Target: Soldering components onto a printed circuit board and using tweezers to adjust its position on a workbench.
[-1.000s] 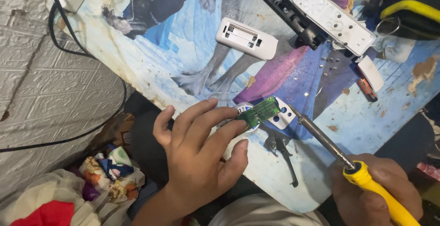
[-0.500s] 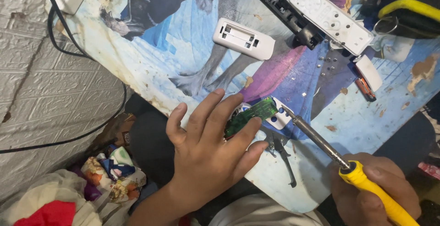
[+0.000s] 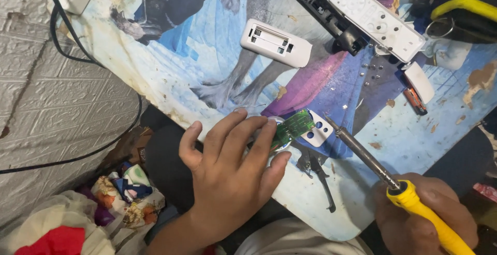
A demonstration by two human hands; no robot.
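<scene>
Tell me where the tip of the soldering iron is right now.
In the head view, the soldering iron, held in the right hand, has its tip just right of the green circuit board, which the left hand presses on the table.

A small green circuit board [image 3: 293, 129] lies flat near the bench's front edge; a yellow-handled soldering iron [image 3: 385, 175] slants toward it, tip just beside.

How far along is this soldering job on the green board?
Done: the white case lies opened and apart, loose screws beside it. In hand: the left hand presses the green circuit board down; the right hand aims the soldering iron near its edge. Left: it looks unassembled; joints unreadable.
</scene>
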